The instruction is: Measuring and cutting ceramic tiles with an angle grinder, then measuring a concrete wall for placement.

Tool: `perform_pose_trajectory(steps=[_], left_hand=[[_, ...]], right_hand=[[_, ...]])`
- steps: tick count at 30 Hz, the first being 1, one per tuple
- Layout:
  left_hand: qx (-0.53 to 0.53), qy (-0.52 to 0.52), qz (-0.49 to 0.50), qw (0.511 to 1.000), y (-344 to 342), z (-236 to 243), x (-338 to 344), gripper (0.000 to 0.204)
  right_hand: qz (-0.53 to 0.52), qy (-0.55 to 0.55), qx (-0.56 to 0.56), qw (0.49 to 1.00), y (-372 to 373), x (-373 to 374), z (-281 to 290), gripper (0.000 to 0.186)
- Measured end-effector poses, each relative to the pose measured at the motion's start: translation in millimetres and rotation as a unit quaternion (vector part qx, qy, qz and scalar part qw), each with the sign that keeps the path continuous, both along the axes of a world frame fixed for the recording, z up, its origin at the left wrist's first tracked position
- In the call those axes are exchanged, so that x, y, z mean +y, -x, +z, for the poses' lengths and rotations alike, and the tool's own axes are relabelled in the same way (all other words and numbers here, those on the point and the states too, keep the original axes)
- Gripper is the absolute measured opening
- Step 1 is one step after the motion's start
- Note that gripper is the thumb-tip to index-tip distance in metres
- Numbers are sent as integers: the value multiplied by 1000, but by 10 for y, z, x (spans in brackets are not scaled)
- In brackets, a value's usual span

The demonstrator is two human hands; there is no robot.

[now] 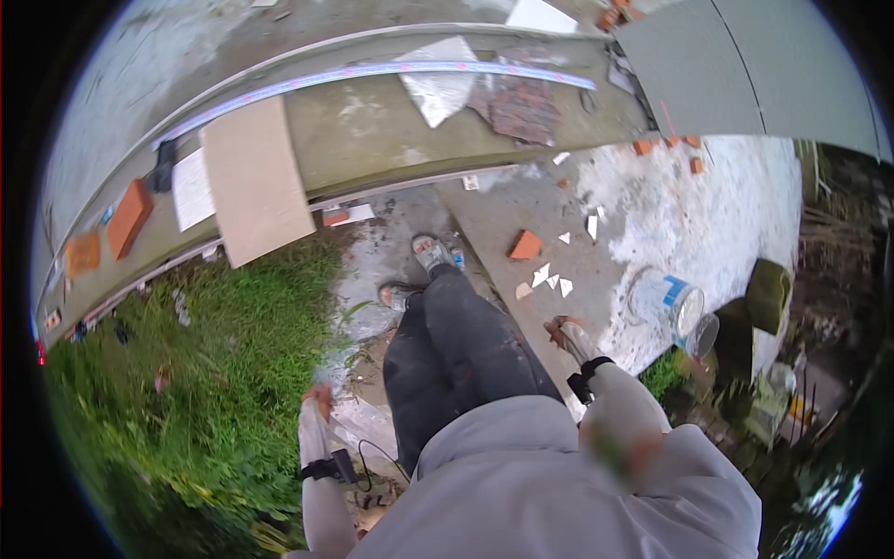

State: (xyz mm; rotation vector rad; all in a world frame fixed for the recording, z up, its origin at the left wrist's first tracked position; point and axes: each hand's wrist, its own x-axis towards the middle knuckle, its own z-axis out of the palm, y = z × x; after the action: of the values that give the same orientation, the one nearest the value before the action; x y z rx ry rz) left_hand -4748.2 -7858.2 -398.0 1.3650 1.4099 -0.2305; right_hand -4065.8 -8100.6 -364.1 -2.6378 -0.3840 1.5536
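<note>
I stand looking down at my dark trousers (456, 345) and sandalled feet (432, 252) on a concrete path. My left hand (318, 401) hangs at my side above the edge of the grass, loosely curled and blurred; nothing shows in it. My right hand (562, 330) hangs on the other side above the concrete slab, fingers loose and holding nothing. A black strap circles each wrist. Nearest my right hand are white tile shards (549, 278) and a red brick piece (526, 245) on the ground.
A low concrete ledge (372, 140) runs across ahead, bearing a long metal straightedge (372, 73), a tan board (256, 182), a red brick (128, 217) and a grey tile piece (438, 84). A white bucket (666, 300) stands to the right. Grass (186, 382) covers the left.
</note>
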Motion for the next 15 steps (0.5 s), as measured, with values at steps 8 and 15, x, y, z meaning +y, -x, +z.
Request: perform_pose_trajectory(steps=[8, 15], left_hand=[[-96, 127, 358, 920, -684, -282, 472, 34], [134, -5, 74, 988, -1161, -1092, 641, 36]], right_hand=[[-97, -7, -137, 986, -166, -277, -1504, 66], [-156, -24, -251, 955, -973, -53, -3941, 82]])
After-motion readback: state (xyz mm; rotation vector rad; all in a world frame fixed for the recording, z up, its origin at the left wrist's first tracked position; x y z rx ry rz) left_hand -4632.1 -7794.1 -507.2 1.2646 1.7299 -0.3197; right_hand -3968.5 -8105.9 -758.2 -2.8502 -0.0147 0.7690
